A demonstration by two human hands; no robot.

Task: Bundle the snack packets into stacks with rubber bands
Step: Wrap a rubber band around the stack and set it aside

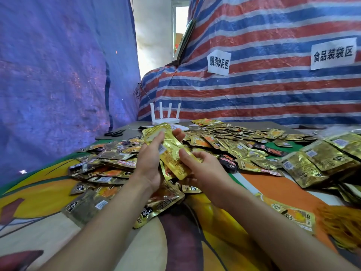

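My left hand [149, 161] grips a thin stack of gold packets [172, 155] just above the middle of the frame, with the fingers wrapped over its upper end and the thumb on the near face. My right hand [203, 169] pinches the lower end, thumb on top and fingers underneath. So both hands are clamped on the same stack, one at each end. I hold it up off the table and tilted, I think to square the edges before a band goes on. I cannot see any band around it yet.

Directly below and behind my hands, the loose packets [214, 137] lie in a wide heap across the middle of the frame, within easy reach of either hand. At the right edge sit thicker bundles [320, 159], which look already stacked. At lower right, beside my right forearm, is a blurred orange-yellow tangle that is probably the rubber bands [340, 225]. If so, my right hand would fetch one while my left keeps the stack.

All of this rests on a colourful tablecloth [58, 192]. At the far edge, above my hands, stand a white router [166, 119] and, left of it, a pair of scissors [114, 133].
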